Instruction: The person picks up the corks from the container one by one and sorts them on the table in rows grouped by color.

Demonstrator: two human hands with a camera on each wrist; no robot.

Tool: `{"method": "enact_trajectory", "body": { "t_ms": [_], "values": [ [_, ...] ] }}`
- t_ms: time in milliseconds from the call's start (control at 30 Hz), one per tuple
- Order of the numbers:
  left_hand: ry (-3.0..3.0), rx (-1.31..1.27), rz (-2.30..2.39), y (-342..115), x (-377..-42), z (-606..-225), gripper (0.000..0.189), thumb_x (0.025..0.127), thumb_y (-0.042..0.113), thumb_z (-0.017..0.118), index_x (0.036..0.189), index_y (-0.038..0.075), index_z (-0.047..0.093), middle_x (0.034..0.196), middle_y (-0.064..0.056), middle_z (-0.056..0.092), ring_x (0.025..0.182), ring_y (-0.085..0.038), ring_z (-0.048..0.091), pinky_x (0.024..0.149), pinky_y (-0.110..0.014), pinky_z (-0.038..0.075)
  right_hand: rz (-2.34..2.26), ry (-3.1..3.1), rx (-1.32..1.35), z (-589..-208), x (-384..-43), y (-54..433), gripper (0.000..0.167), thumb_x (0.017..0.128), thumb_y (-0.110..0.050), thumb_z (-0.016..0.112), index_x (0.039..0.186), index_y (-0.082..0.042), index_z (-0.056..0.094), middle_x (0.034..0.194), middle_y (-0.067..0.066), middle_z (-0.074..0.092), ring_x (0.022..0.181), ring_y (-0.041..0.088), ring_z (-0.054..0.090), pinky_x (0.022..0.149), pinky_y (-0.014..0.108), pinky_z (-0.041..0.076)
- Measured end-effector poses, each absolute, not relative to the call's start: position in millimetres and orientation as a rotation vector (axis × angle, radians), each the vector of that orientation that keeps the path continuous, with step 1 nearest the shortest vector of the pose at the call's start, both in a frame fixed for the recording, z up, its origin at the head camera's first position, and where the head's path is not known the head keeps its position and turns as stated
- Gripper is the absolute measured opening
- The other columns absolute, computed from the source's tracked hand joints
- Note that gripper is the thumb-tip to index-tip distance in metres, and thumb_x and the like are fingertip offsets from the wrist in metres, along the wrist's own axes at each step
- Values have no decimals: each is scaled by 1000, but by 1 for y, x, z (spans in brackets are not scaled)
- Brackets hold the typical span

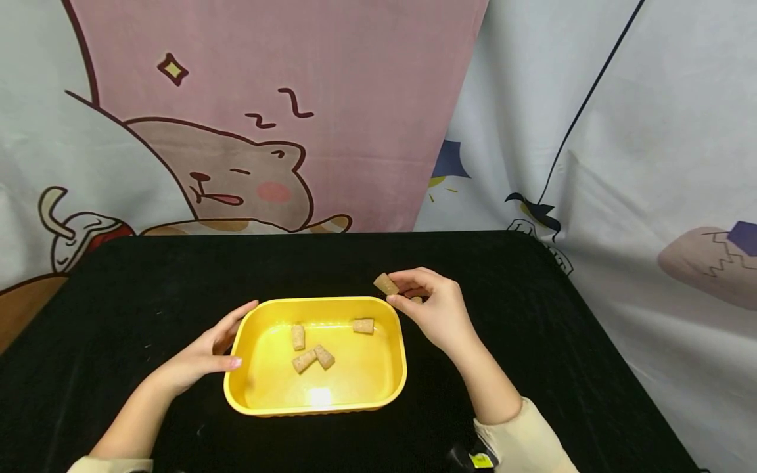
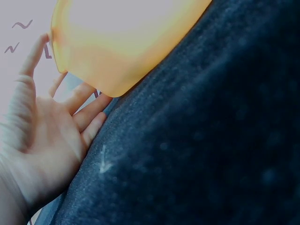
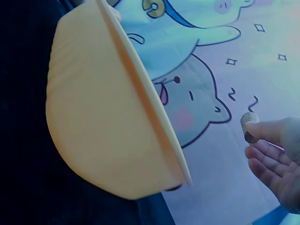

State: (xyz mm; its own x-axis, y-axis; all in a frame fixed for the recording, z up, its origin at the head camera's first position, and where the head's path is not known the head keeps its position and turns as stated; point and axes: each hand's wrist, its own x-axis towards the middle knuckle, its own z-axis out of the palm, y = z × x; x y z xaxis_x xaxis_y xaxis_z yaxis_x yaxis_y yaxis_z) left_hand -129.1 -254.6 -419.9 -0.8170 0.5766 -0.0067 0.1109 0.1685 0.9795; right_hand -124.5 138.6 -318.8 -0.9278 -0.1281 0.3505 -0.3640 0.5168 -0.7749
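Note:
A yellow plastic tub [image 1: 254, 387] sits on the black cloth, with several corks [image 1: 298, 337] lying on its bottom. At the tub's left end, my left hand [image 1: 201, 358] rests against the wall, thumb by the rim. Its fingers look fairly straight in the left wrist view, touching the tub's outside. Just beyond the tub's far right corner, my right hand [image 1: 440, 309] pinches a cork [image 1: 386, 284] between thumb and fingers, held above the cloth. A second small tan piece [image 1: 416, 299] shows under those fingers, mostly hidden.
Black cloth [image 1: 532, 315] covers the table all round the tub. Behind it hangs a curtain [image 1: 367, 98] with cartoon animals, reaching down the right side too. A dark object with a yellow-green label [image 1: 481, 460] is by the right sleeve.

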Motion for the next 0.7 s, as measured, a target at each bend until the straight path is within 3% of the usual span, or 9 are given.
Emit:
{"method": "enact_trajectory", "body": {
  "t_ms": [433, 700],
  "values": [
    [2071, 634, 1693, -255, -128, -420, 77, 88, 17, 58, 152, 9, 14, 142, -30, 35, 117, -37, 46, 91, -45, 43, 1334, -2423, 249, -327, -127, 178, 25, 80, -7, 77, 104, -7, 71, 95, 3, 68, 84, 13, 64, 74, 24, 52],
    [2078, 633, 1689, -255, -128, -420, 77, 89, 18, 58, 152, 9, 15, 142, -30, 35, 118, -42, 44, 91, -52, 42, 1274, -2387, 152, -336, -134, 201, 25, 81, -8, 76, 105, -5, 70, 94, 5, 69, 84, 14, 64, 72, 17, 49]
  ]
}}
